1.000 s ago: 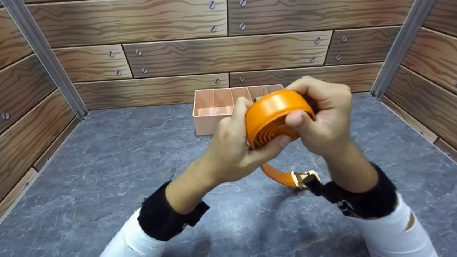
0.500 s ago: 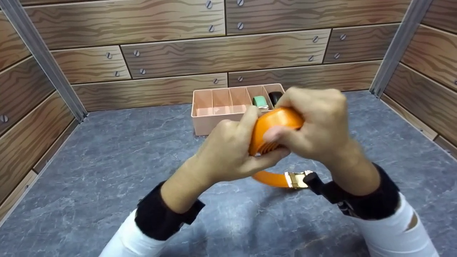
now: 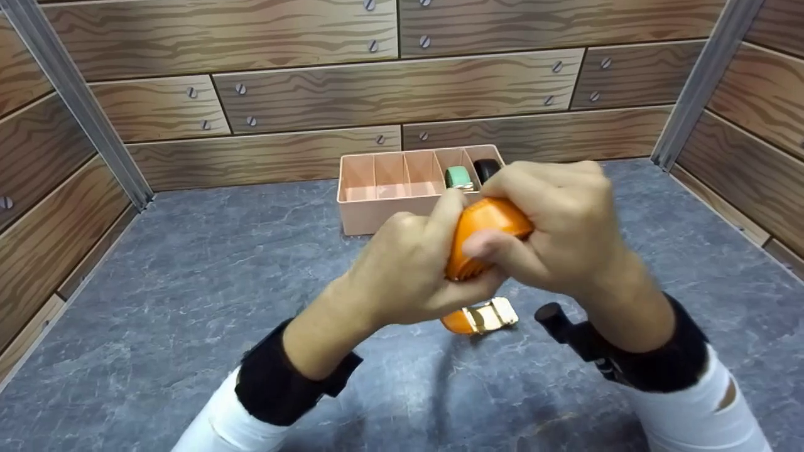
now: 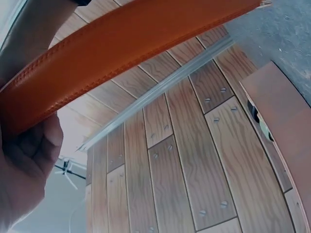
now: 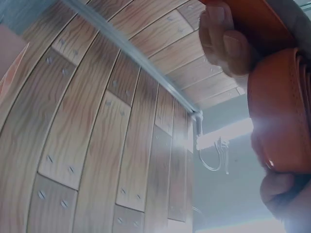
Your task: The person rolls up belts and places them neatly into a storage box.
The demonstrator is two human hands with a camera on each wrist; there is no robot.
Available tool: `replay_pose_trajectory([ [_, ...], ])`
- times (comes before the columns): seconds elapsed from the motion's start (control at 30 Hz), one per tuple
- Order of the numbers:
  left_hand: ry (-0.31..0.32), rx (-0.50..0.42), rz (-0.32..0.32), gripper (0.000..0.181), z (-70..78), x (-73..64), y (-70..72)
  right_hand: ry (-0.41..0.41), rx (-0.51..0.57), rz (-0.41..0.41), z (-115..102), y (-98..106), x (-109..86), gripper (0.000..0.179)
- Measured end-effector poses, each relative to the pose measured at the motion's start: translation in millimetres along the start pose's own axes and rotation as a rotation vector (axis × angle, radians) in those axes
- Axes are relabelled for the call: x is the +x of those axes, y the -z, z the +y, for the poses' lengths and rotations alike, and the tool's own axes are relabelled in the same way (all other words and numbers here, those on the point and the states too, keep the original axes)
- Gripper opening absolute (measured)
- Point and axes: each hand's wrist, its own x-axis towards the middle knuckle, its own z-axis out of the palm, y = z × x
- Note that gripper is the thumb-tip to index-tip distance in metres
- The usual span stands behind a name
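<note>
An orange belt (image 3: 488,220), wound into a coil with stitched edges, is held above the table between both hands. My left hand (image 3: 405,270) grips the coil from the left, its thumb underneath. From the right, my right hand (image 3: 556,226) wraps over the coil with its thumb across the near side. The belt's free end hangs below the left hand and ends in a gold buckle (image 3: 492,316). In the left wrist view a loose length of the belt (image 4: 121,48) crosses in front of the hand. The right wrist view shows the belt's rolled layers (image 5: 277,111) against the fingers.
Behind the hands stands a pink divided box (image 3: 377,216). A rolled green belt (image 3: 458,177) and a black rolled item (image 3: 487,169) sit in its right-hand compartments. Wood-patterned walls (image 3: 314,100) enclose the grey marbled table (image 3: 239,263) at the back and sides.
Both hands have lowered the coil slightly and turned it, so its spiral side shows less. The buckle end has drawn in to the left. The green and black rolls have come into view.
</note>
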Motion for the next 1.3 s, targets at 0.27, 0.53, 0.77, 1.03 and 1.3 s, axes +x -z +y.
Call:
replay_pose_trajectory([
  [0.27,0.016,-0.032,0.184,0.056,6.5,-0.6,-13.3,-0.261,0.302,0.204,6,-5,-2.5,0.072],
  [0.53,0.005,0.017,0.071,0.043,3.5,0.2,0.9,-0.047,0.172,0.038,4,-1,1.7,0.072],
  [0.77,-0.002,0.011,0.132,0.050,5.1,0.2,-1.6,-0.119,0.137,0.125,2,-5,0.3,0.074],
  [1.03,-0.007,0.019,0.204,0.048,3.7,-0.5,-3.9,-0.229,0.311,0.152,0,-8,-1.1,0.069],
  [1.3,0.026,0.032,0.105,0.049,3.2,-2.1,4.0,-0.097,0.042,0.041,-2,-6,-0.1,0.073],
])
